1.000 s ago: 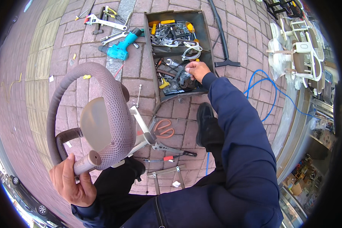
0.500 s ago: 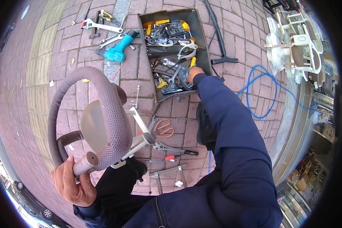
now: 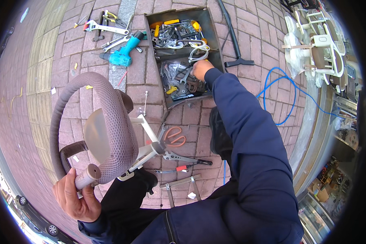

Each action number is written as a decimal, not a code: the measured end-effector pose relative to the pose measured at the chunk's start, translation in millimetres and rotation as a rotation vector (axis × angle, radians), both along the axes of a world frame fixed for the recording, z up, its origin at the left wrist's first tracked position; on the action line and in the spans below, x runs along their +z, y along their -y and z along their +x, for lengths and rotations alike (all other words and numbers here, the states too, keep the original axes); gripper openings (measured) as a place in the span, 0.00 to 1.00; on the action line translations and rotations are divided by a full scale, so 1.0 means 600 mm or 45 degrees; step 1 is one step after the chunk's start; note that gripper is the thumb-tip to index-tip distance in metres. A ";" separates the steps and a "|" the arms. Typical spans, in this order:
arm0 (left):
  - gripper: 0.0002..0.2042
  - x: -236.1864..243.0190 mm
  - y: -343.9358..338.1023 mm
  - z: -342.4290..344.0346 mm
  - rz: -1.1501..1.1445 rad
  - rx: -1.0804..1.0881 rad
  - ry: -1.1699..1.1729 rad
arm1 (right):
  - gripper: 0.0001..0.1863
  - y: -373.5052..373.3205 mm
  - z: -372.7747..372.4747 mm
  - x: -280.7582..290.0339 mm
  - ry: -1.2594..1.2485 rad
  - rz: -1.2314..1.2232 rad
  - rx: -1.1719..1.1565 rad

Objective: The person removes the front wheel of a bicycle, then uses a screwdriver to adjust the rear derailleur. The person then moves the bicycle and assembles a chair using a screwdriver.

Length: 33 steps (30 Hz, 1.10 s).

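Note:
My left hand (image 3: 76,197) is closed round a brown cylindrical grip (image 3: 88,176) at the lower left. Beside it stands a seat-like frame with a brown mesh-covered padded loop (image 3: 122,134) and pale legs (image 3: 151,129). My right hand (image 3: 201,70) reaches into the near compartment of a metal toolbox (image 3: 214,30). Its fingertips are hidden among the tools, so what they touch cannot be made out. Close to that hand lie a wrench (image 3: 186,76), a crumpled clear plastic bag (image 3: 171,70) and a yellow-handled tool (image 3: 171,90). White cable (image 3: 199,49) drapes over the box's divider.
A teal cordless drill (image 3: 124,53), an adjustable wrench (image 3: 105,27) and a hammer (image 3: 98,30) lie left of the toolbox. Orange-handled scissors (image 3: 175,138) and red-handled pliers (image 3: 191,164) lie before me. A blue hose (image 3: 265,93) and white chair-like frames (image 3: 323,44) are at right.
My right hand has shifted up and slightly left inside the toolbox. The clear plastic bag, earlier beside that hand, now lies further left in the compartment. My left hand keeps its grip.

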State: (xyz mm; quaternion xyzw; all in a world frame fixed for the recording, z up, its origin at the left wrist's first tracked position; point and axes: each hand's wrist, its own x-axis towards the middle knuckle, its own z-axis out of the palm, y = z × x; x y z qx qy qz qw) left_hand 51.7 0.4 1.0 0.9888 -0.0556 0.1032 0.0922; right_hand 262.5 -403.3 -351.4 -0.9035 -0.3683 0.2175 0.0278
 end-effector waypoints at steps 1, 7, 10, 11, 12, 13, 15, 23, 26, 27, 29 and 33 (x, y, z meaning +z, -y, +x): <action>0.18 0.000 0.000 0.001 -0.031 -0.003 0.000 | 0.10 -0.015 -0.010 -0.007 -0.179 0.064 -0.167; 0.18 0.000 -0.002 0.007 -0.039 -0.002 -0.001 | 0.17 -0.139 -0.070 -0.071 -0.625 0.367 -0.113; 0.18 0.001 -0.002 0.006 -0.028 0.001 -0.003 | 0.18 -0.145 -0.077 -0.071 -0.539 0.139 -0.304; 0.18 0.001 -0.002 0.005 -0.023 0.000 -0.007 | 0.18 -0.146 -0.081 -0.064 -0.566 0.100 -0.345; 0.18 0.001 -0.003 0.004 -0.007 -0.007 0.000 | 0.18 -0.147 -0.084 -0.055 -0.573 0.027 -0.408; 0.18 0.000 -0.004 0.006 -0.030 -0.017 0.005 | 0.18 -0.150 -0.086 -0.044 -0.590 -0.053 -0.469; 0.18 0.000 -0.007 0.010 -0.018 -0.053 0.025 | 0.16 -0.154 -0.088 -0.023 -0.506 -0.203 -0.660; 0.19 0.001 -0.007 0.015 -0.021 -0.050 0.008 | 0.14 -0.171 -0.080 -0.045 -0.405 -0.107 -0.729; 0.19 0.001 -0.007 0.018 -0.038 -0.038 -0.001 | 0.14 -0.198 -0.072 -0.083 -0.368 -0.078 -0.783; 0.18 0.001 -0.008 0.019 -0.029 -0.032 -0.003 | 0.15 -0.211 -0.068 -0.095 -0.347 -0.113 -0.824; 0.18 0.000 -0.008 0.022 -0.036 -0.042 0.014 | 0.15 -0.239 -0.064 -0.110 -0.356 -0.058 -1.209; 0.18 0.000 -0.009 0.023 -0.005 -0.043 0.025 | 0.15 -0.241 -0.067 -0.111 -0.285 -0.069 -1.280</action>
